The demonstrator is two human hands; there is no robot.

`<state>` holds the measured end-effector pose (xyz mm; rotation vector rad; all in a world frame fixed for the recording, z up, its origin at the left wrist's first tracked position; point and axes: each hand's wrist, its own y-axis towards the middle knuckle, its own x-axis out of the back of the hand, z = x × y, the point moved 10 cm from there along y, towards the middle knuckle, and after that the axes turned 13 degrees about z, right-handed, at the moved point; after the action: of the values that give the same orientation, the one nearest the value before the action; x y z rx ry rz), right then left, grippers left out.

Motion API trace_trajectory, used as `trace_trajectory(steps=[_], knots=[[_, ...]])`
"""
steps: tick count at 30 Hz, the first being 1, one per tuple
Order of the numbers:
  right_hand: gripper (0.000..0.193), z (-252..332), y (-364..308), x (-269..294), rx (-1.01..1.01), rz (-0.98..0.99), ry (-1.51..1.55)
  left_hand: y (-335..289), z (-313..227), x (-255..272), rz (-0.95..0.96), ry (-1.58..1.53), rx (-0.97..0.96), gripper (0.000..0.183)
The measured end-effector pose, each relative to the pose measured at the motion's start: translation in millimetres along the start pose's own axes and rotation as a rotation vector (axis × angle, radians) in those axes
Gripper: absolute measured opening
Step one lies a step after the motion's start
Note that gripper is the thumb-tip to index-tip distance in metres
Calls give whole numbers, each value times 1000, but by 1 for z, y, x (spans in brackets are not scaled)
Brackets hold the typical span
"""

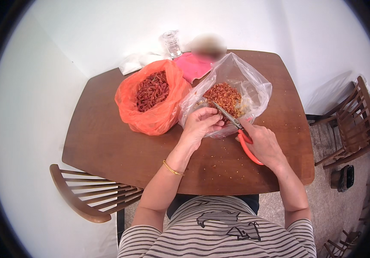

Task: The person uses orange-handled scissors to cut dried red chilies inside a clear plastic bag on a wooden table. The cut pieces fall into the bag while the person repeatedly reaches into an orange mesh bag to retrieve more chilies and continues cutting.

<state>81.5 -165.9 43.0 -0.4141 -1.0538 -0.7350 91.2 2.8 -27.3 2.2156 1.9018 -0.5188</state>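
Observation:
My right hand (pixel 262 142) is wrapped round the scissors (pixel 246 151), which have red handles and grey metal blades. The blades point up and left over the mouth of a clear plastic bag (pixel 260 88). Inside that bag lies a heap of cut dried chili (pixel 223 94), with pale seeds around it. At the bag's near left edge, my left hand (pixel 201 122) is closed in a pinch close to the blades; whatever its fingertips hold is too small to make out. To its left stands an open red plastic bag (pixel 144 122) full of whole dried chilies (pixel 152 91).
Seeds and flakes are scattered over the brown wooden table (pixel 107 146). Behind the bags are a clear glass jar (pixel 172 44), a pink cloth or sheet (pixel 191 65) and white crumpled plastic (pixel 135 63). Wooden chairs (pixel 94 195) stand at the near left and right.

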Motion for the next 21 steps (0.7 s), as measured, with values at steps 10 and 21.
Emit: trace_trajectory(steps=[10, 21], knots=[[43, 7, -3, 9, -1, -74, -20, 1, -6, -2, 11, 2, -61, 17], [42, 6, -2, 3, -13, -40, 15, 0, -4, -3, -1, 28, -19, 17]])
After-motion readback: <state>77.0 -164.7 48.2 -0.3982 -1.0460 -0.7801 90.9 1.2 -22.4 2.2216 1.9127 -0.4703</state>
